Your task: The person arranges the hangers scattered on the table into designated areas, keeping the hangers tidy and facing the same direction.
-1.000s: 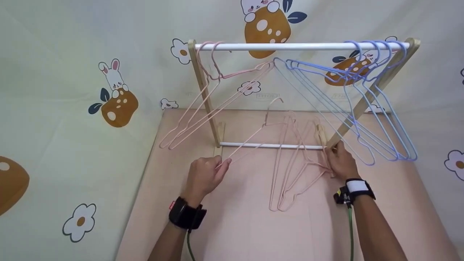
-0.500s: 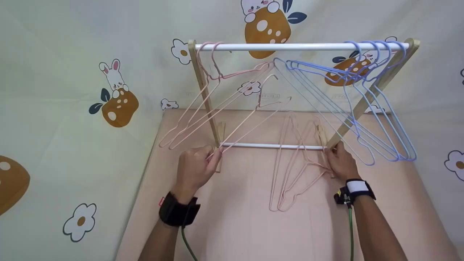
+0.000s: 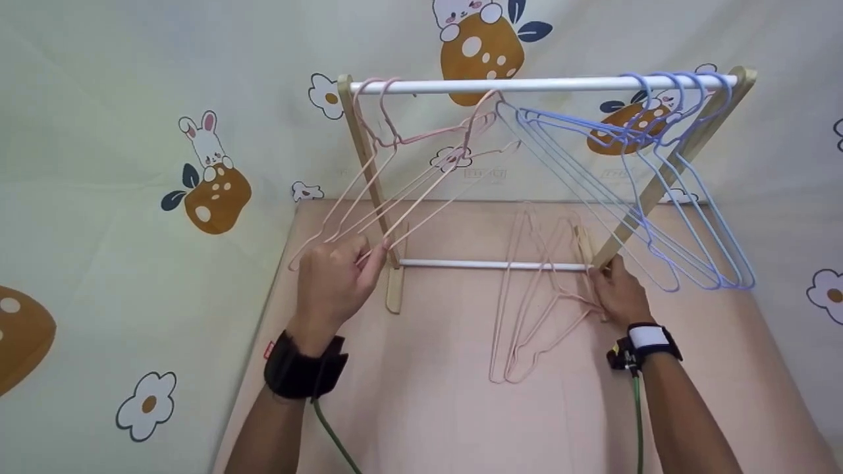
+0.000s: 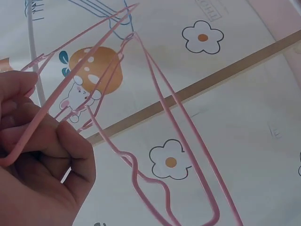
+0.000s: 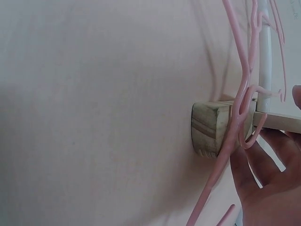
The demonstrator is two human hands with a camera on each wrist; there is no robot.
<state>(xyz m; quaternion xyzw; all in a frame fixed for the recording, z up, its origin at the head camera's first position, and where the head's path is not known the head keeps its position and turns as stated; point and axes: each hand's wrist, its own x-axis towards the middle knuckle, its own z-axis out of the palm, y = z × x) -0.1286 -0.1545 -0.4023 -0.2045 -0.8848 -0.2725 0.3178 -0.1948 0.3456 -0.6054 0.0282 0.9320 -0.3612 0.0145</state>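
My left hand (image 3: pixel 336 280) pinches a pink wire hanger (image 3: pixel 425 196) by one lower corner. Its hook reaches up to just under the white top rail (image 3: pixel 553 85) of a small clothes rack, overlapping the rail's lower edge in the head view. In the left wrist view the fingers (image 4: pixel 51 155) curl round the wire. My right hand (image 3: pixel 622 293) grips the rack at the bottom of its right wooden post (image 3: pixel 678 158), near the wooden foot (image 5: pixel 207 129). Two pink hangers (image 3: pixel 390 118) hang at the rail's left end; several blue hangers (image 3: pixel 635 137) hang at its right.
Several loose pink hangers (image 3: pixel 560 294) lie on the pink surface (image 3: pixel 435 395), right of the middle and close to my right hand. A white lower bar (image 3: pixel 454 264) joins the rack's legs. Patterned cloth (image 3: pixel 250 79) covers the walls behind and at the sides.
My left hand has moved up and to the left with the pink hanger, raising its hook from well below the top rail up to it. The right hand has stayed on the rack's post.
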